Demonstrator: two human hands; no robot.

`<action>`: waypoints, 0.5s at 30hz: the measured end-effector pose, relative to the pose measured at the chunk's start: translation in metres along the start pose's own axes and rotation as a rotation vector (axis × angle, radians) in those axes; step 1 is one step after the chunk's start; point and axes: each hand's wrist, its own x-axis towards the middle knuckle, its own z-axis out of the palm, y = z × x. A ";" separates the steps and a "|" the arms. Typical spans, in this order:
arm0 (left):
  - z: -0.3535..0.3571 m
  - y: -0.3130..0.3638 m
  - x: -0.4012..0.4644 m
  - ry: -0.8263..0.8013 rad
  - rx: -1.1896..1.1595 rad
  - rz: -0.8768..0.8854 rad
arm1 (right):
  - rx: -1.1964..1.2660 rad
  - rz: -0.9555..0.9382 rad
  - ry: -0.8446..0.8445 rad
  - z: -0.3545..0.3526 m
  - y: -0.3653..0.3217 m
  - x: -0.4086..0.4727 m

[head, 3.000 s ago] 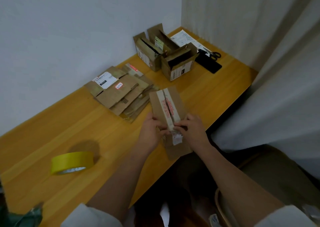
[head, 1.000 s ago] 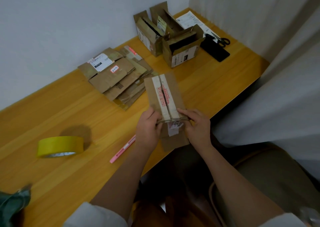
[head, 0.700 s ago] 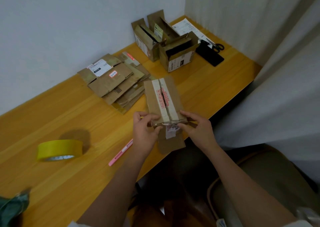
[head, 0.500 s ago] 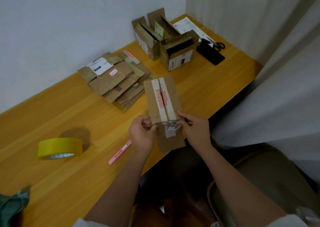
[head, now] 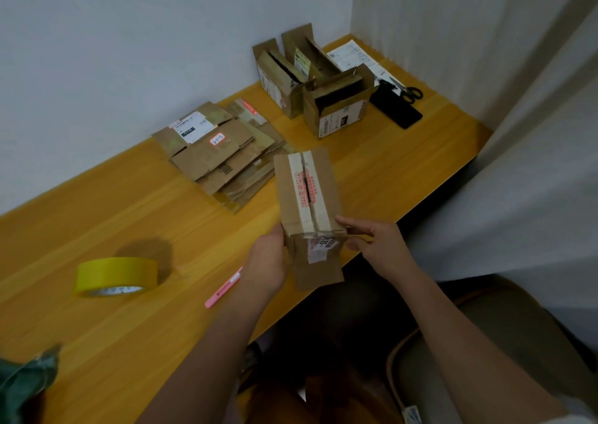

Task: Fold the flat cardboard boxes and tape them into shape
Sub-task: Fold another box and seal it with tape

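The small brown cardboard box point(head: 307, 193) is held up over the near edge of the wooden counter point(head: 129, 216). The left hand point(head: 268, 261) grips its side to steady it. The right hand point(head: 378, 242) touches the other corner with loose, open fingers, likely squaring it for the yellow tape roll point(head: 116, 276).

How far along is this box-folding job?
Done: three formed boxes stand at the back. In hand: the left hand grips a half-shaped box; the right hand steadies it. Left: a stack of flat boxes; the yellow tape roll lies unused.

Right hand point(head: 375, 245) has released the box point(head: 307, 193); fingers now straight.
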 end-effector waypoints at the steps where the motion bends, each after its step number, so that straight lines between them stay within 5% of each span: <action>1: -0.002 -0.003 0.002 -0.018 0.041 0.012 | -0.033 -0.017 0.007 0.000 0.000 0.001; 7: -0.015 -0.014 0.012 -0.092 0.204 0.137 | -0.221 -0.170 0.080 0.007 0.007 0.002; 15: -0.013 -0.016 0.015 -0.085 0.025 0.151 | -0.318 -0.249 0.265 0.025 0.015 0.004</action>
